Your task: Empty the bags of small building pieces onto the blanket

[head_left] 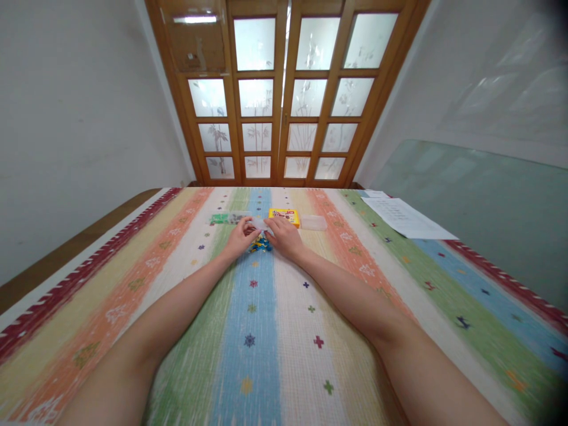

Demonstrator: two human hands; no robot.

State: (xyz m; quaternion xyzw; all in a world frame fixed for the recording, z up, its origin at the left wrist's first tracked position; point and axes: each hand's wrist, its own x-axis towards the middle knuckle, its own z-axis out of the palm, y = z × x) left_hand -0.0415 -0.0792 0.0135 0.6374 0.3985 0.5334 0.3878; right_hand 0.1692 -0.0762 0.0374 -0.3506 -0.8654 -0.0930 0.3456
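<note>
My left hand point(241, 238) and my right hand point(285, 238) meet near the far middle of the table. Between them they hold a small translucent plastic container point(258, 223), thumbs toward me and fingers curled around its sides. Just below it, a heap of small blue and yellow pieces point(260, 244) lies on the cloth; their kind is too small to make out. Beyond my left hand is a clear plastic box point(231, 218) with green and dark contents. A yellow printed box point(284, 215) sits behind my right hand, with a translucent plastic case point(313, 222) at its right.
A striped, patterned tablecloth point(252, 367) covers the table. Printed white sheets point(406, 218) lie along its right side. Past the far edge stand wooden doors with frosted panes point(258, 137). A pale green panel point(488, 207) is on the right.
</note>
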